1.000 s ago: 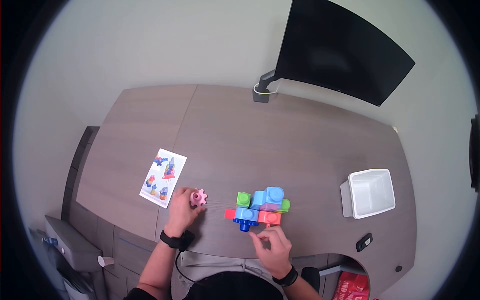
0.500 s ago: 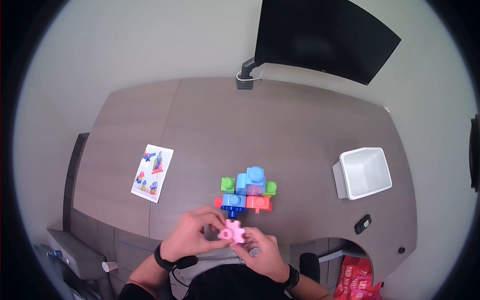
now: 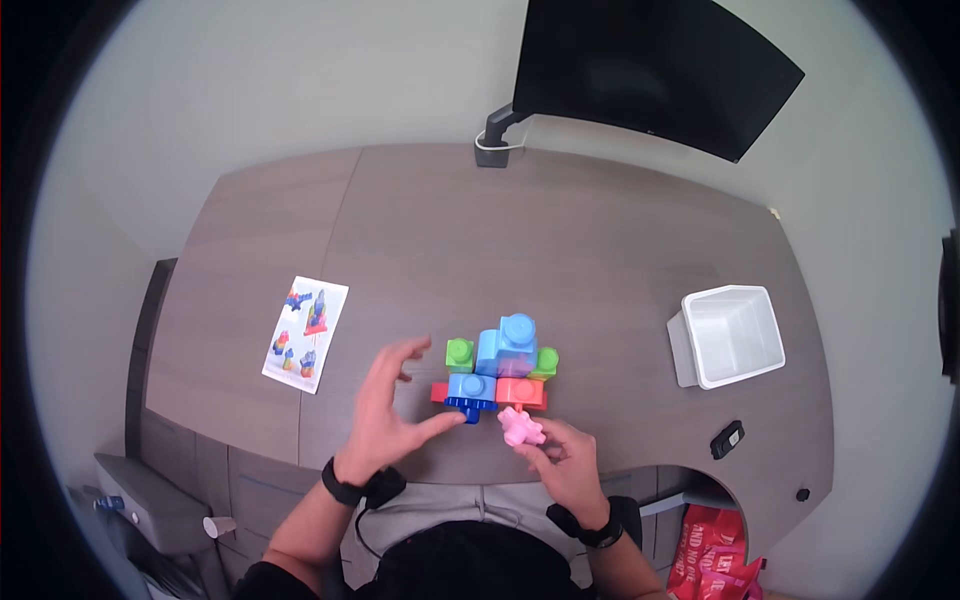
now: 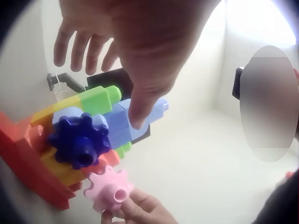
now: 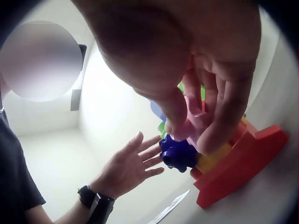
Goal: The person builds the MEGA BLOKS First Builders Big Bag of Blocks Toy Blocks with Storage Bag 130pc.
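A block structure on a red base (image 5: 243, 168) has blue, green, red and yellow blocks, with a dark blue gear (image 4: 80, 141) on its near side. My right hand (image 3: 572, 465) pinches a pink gear (image 3: 521, 427) between thumb and fingers, at the structure's near right side; whether the gear touches it, I cannot tell. My left hand (image 3: 385, 415) is spread at the structure's left, fingers and thumb apart, holding nothing. Its thumb tip is close to the dark blue gear; contact is unclear.
A printed picture sheet (image 3: 306, 335) lies on the left of the table (image 3: 420, 240). On the right are a white bin (image 3: 735, 340) and a small black device (image 3: 728, 440). Behind stands a monitor (image 3: 660, 75) on an arm.
The pink gear went from the left hand, through both hands near the table's front edge, to the right hand alone at the structure. The left hand let go and spread out beside the blocks.
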